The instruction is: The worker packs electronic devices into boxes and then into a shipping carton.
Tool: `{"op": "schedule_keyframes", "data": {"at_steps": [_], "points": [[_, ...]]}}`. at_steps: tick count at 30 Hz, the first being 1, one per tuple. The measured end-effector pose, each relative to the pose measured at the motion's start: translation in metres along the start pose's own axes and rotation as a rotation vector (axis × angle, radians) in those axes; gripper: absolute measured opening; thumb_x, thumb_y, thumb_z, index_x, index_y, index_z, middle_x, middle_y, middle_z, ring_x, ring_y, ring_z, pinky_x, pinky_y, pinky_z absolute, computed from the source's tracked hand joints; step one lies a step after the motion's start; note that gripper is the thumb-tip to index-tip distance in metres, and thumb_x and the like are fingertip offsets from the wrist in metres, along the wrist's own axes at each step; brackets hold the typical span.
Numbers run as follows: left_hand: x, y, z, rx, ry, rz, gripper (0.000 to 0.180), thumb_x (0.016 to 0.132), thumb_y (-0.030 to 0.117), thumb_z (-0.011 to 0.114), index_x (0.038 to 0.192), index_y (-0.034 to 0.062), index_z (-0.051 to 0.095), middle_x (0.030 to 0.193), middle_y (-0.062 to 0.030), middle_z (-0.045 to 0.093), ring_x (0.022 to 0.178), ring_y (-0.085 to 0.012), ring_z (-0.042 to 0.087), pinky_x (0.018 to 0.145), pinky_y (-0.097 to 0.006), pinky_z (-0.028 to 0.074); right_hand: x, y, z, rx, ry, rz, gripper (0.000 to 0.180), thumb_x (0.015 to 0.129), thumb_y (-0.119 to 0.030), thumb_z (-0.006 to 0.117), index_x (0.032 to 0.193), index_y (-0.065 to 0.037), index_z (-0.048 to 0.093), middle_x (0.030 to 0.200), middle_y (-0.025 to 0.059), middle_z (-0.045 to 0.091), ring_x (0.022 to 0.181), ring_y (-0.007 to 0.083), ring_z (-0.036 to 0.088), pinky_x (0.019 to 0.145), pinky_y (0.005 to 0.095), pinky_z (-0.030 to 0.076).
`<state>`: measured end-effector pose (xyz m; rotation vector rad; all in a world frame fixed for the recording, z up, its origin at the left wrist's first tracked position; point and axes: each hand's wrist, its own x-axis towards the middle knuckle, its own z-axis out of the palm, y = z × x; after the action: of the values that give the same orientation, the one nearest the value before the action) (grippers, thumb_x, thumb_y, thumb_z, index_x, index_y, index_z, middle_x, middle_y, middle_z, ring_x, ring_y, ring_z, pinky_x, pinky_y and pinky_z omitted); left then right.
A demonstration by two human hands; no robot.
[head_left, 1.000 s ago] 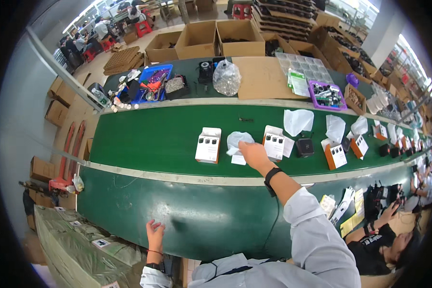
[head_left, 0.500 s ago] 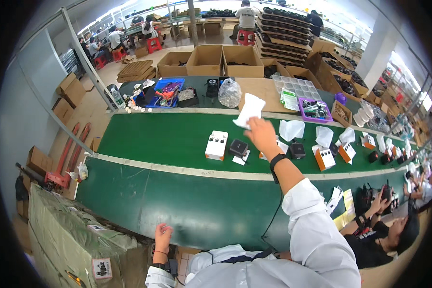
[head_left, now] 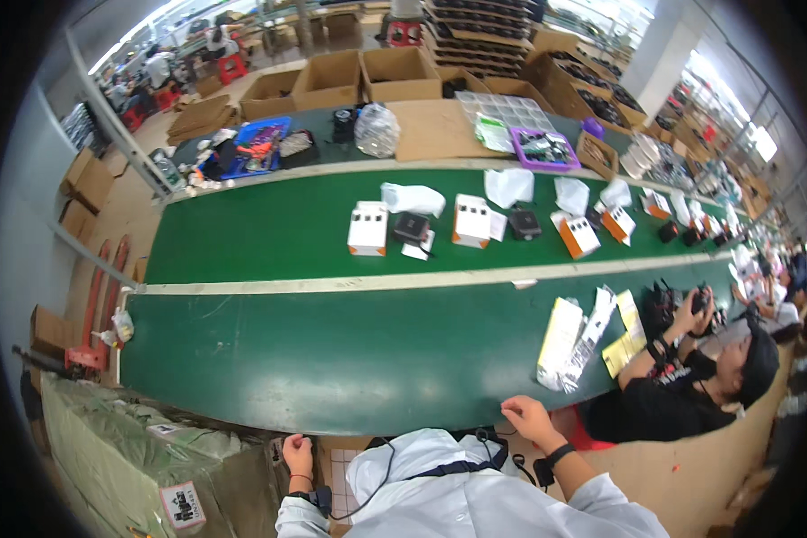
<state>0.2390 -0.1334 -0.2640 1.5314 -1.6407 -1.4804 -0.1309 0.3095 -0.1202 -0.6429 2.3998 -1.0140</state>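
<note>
My left hand (head_left: 298, 455) hangs by the near table edge, fingers curled in, with nothing seen in it. Just over the near edge, farther right, my right hand (head_left: 527, 420) is loosely closed and holds nothing visible. On the far green belt (head_left: 260, 242) a white pouch (head_left: 412, 199) lies flat behind a white box with orange edges (head_left: 368, 229) and a black square device (head_left: 412, 228). A white card (head_left: 419, 246) sits partly under that device. To the right stand a second white box (head_left: 471, 221) and another black device (head_left: 524, 224), with a white pouch (head_left: 508, 186) behind.
Yellow sheets and plastic sleeves (head_left: 560, 336) lie on the near table's right. A co-worker in black (head_left: 668, 394) sits there, holding a dark object. Behind the belt are a blue tray (head_left: 260, 148), a purple basket (head_left: 544, 150) and cardboard boxes (head_left: 402, 76). A wrapped stack (head_left: 134, 448) stands left.
My right hand has let go of the white pouch and drawn back from the belt to the near table edge. The pouch now lies behind the left box. The view has shifted.
</note>
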Motion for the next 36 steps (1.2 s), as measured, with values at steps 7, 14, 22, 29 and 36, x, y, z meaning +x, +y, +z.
{"op": "schedule_keyframes", "data": {"at_steps": [7,14,22,29,36], "points": [[0.001,-0.043,-0.025,0.319,-0.297,-0.500,0.013,0.086,0.008,0.072,0.095,0.0005,0.067,0.083,-0.0090,0.070,0.065,-0.0158,0.063,0.060,-0.033,0.053,-0.094,0.038,-0.073,-0.175,-0.236,0.133,0.028,0.088,-0.023,0.078,0.109,-0.004,0.074,0.103,0.0157,0.076,0.092,0.0294,0.074,0.082,0.0395,0.058],[-0.013,0.042,-0.057,0.359,0.103,0.506,0.004,0.087,0.000,0.067,0.090,0.0027,0.067,0.083,-0.0039,0.064,0.076,-0.0133,0.059,0.072,-0.030,0.053,-0.090,0.054,-0.164,-0.473,-0.232,-0.011,0.029,0.086,-0.024,0.076,0.110,-0.008,0.071,0.102,0.0135,0.073,0.092,0.0357,0.071,0.080,0.0466,0.057],[-0.143,0.231,-0.107,1.174,0.389,0.968,0.020,0.088,0.000,0.064,0.107,0.0038,0.064,0.103,-0.0161,0.065,0.094,-0.0389,0.061,0.082,-0.048,0.049,-0.076,0.023,-0.194,-0.469,-0.193,-0.361,0.025,0.086,-0.018,0.074,0.108,-0.008,0.070,0.100,0.0117,0.070,0.097,0.0345,0.067,0.086,0.0454,0.051],[-0.318,0.240,0.017,0.660,0.160,0.950,0.021,0.079,-0.004,0.070,0.098,0.0053,0.069,0.087,-0.0123,0.069,0.079,-0.0309,0.067,0.072,-0.040,0.053,-0.097,-0.007,-0.143,-0.133,-0.624,-0.461,0.024,0.088,-0.019,0.076,0.109,-0.007,0.071,0.102,0.0125,0.071,0.096,0.0344,0.068,0.084,0.0435,0.054],[-0.311,0.192,0.122,-0.537,0.657,0.325,0.014,0.100,0.007,0.064,0.113,0.0013,0.065,0.099,-0.0054,0.068,0.088,-0.0125,0.066,0.075,-0.029,0.057,-0.160,-0.132,-0.038,0.200,-1.116,-0.558,0.045,0.095,-0.027,0.075,0.129,-0.001,0.062,0.116,0.0134,0.072,0.108,0.0291,0.071,0.093,0.0382,0.056]]}}
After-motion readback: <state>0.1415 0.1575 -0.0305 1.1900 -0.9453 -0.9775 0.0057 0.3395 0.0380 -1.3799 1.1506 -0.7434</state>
